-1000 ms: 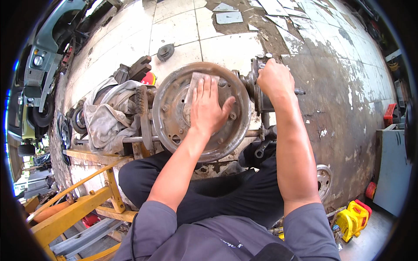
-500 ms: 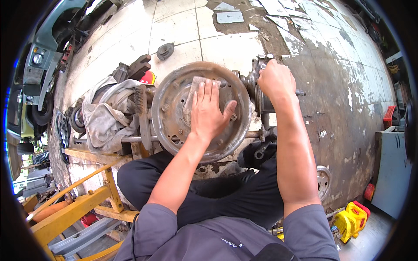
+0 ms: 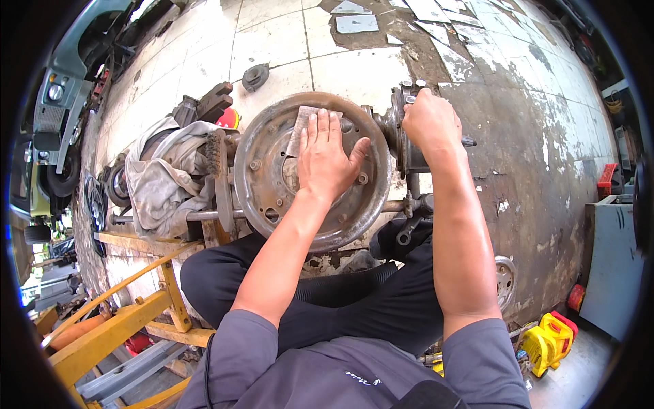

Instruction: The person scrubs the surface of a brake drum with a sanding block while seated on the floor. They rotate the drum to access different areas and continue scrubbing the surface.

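Observation:
My left hand (image 3: 327, 160) lies flat with its fingers stretched out, pressing a worn brownish sheet that looks like sandpaper (image 3: 298, 131) against a round steel wheel (image 3: 267, 146). The wheel is rusty and scuffed, with bolt holes and a raised rim. Part of the sheet is hidden under the palm. To the right, my right hand (image 3: 432, 121) is closed over the top of a dark metal housing (image 3: 411, 153) that stands beside the wheel. Left of the wheel, a brush with a long handle (image 3: 223, 191) leans next to a grey rag (image 3: 163, 170) draped over metal parts.
A metal bar (image 3: 208, 217) runs behind the wheel, near my crossed legs. A yellow frame (image 3: 122, 327) stands at the lower left. A round metal part (image 3: 255, 78) lies on the tiled floor beyond. A grey cabinet (image 3: 613, 266) and a yellow-and-red object (image 3: 545, 344) are at the right.
My left hand and the sheet have slid a little farther away from me across the wheel. My right hand keeps its hold on the housing.

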A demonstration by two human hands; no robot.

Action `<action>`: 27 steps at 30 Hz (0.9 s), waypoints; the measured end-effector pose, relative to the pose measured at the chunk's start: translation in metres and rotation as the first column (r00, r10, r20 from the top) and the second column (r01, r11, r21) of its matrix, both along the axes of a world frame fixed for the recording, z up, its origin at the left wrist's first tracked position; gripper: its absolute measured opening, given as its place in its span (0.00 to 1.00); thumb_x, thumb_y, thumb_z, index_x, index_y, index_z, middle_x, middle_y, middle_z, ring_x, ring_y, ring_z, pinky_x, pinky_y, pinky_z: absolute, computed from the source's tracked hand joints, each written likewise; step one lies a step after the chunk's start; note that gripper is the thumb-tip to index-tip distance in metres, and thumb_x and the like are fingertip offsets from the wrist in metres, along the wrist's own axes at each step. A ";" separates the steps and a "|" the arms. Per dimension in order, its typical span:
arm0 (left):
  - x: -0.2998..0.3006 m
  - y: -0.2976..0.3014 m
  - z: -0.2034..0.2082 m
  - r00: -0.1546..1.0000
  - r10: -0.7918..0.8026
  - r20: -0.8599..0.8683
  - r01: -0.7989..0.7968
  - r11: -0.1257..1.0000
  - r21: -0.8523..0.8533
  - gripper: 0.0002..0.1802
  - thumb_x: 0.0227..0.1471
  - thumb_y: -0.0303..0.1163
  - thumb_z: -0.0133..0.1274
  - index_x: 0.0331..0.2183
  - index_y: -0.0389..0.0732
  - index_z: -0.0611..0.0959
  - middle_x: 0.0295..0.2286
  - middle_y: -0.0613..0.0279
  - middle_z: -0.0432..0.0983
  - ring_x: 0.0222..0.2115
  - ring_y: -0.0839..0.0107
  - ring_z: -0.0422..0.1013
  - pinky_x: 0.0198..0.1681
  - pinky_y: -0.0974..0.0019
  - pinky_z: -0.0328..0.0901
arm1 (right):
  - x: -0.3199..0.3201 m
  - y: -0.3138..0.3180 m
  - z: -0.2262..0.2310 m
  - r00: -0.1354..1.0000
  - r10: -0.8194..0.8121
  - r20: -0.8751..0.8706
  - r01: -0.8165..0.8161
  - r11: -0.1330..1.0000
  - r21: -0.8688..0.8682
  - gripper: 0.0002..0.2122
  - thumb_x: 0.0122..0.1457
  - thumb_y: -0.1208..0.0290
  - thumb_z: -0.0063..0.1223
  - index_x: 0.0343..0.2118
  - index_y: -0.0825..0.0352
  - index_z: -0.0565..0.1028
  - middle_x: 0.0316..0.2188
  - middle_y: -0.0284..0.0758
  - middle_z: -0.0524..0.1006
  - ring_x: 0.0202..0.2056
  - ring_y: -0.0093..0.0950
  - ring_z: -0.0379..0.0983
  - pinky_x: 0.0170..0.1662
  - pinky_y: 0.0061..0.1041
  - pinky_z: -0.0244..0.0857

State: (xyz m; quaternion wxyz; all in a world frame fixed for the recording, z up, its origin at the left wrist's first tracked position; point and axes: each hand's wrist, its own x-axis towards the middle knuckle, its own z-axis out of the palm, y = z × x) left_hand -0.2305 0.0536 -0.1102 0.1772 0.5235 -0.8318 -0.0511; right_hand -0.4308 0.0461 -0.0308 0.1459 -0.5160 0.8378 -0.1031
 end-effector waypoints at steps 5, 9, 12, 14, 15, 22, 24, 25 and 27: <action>0.007 0.029 0.000 0.999 -0.031 -0.019 0.031 0.999 0.006 0.45 0.62 0.61 0.44 0.61 0.28 0.67 0.62 0.37 0.59 0.65 0.44 0.54 0.67 0.47 0.49 | -0.002 0.000 -0.001 0.998 -0.031 -0.048 0.033 0.998 0.050 0.15 0.62 0.62 0.54 0.42 0.72 0.77 0.40 0.51 0.81 0.47 0.48 0.77 0.51 0.44 0.70; 0.002 0.007 0.002 1.000 -0.012 -0.010 0.012 1.000 0.008 0.45 0.61 0.61 0.44 0.61 0.28 0.66 0.62 0.37 0.59 0.65 0.43 0.54 0.67 0.47 0.49 | -0.001 -0.002 -0.001 0.999 -0.012 -0.044 0.014 0.999 0.034 0.16 0.62 0.62 0.54 0.43 0.72 0.76 0.40 0.51 0.81 0.47 0.48 0.77 0.51 0.44 0.70; -0.001 0.003 0.002 1.000 -0.004 -0.006 0.004 1.000 0.023 0.46 0.61 0.61 0.44 0.62 0.28 0.66 0.62 0.37 0.59 0.65 0.43 0.53 0.67 0.47 0.49 | 0.000 0.001 -0.001 1.000 -0.004 -0.014 0.004 1.000 -0.011 0.16 0.56 0.74 0.53 0.44 0.80 0.75 0.40 0.55 0.81 0.46 0.47 0.79 0.50 0.39 0.73; 0.004 0.018 -0.001 1.000 -0.019 -0.002 0.019 1.000 0.023 0.46 0.61 0.61 0.44 0.62 0.28 0.66 0.62 0.37 0.59 0.65 0.43 0.53 0.67 0.47 0.49 | 0.001 0.003 0.002 1.000 -0.019 -0.014 0.019 1.000 -0.009 0.15 0.56 0.74 0.53 0.43 0.80 0.75 0.39 0.55 0.81 0.45 0.47 0.80 0.49 0.39 0.73; 0.006 0.025 -0.001 1.000 -0.024 0.001 0.024 0.999 0.025 0.45 0.61 0.60 0.44 0.62 0.28 0.66 0.63 0.37 0.58 0.65 0.44 0.53 0.68 0.46 0.48 | 0.001 0.003 0.002 1.000 -0.024 -0.013 0.024 1.000 -0.007 0.15 0.56 0.74 0.53 0.43 0.80 0.75 0.39 0.55 0.81 0.44 0.47 0.80 0.49 0.39 0.74; -0.004 0.001 0.003 1.000 0.013 0.008 -0.013 0.999 0.036 0.44 0.62 0.59 0.44 0.62 0.29 0.66 0.63 0.38 0.58 0.66 0.44 0.53 0.68 0.48 0.48 | -0.002 0.003 -0.003 0.999 0.011 -0.033 -0.013 0.999 -0.052 0.16 0.55 0.74 0.54 0.43 0.81 0.75 0.38 0.55 0.81 0.43 0.47 0.80 0.48 0.39 0.74; 0.002 0.011 0.002 1.000 -0.013 0.004 0.013 0.999 0.033 0.44 0.62 0.59 0.44 0.62 0.29 0.66 0.63 0.38 0.58 0.66 0.44 0.52 0.68 0.48 0.48 | -0.002 0.003 -0.001 1.000 0.001 -0.030 -0.003 0.999 -0.051 0.16 0.55 0.74 0.54 0.43 0.81 0.75 0.38 0.54 0.81 0.43 0.47 0.80 0.48 0.39 0.74; 0.006 0.017 0.002 1.000 -0.019 0.007 0.019 0.999 0.040 0.44 0.62 0.59 0.44 0.62 0.29 0.66 0.63 0.38 0.58 0.66 0.45 0.52 0.68 0.48 0.48 | -0.001 0.003 0.004 1.000 0.009 -0.017 -0.010 1.000 -0.019 0.15 0.55 0.74 0.53 0.43 0.80 0.75 0.38 0.54 0.81 0.43 0.47 0.80 0.48 0.39 0.74; 0.010 0.020 0.001 0.999 -0.036 0.019 0.035 0.999 0.041 0.44 0.62 0.60 0.44 0.62 0.29 0.66 0.63 0.38 0.58 0.66 0.45 0.52 0.68 0.48 0.49 | -0.001 0.003 0.003 1.000 0.008 -0.020 -0.008 1.000 -0.024 0.15 0.55 0.74 0.53 0.43 0.79 0.75 0.38 0.54 0.81 0.44 0.47 0.80 0.49 0.39 0.74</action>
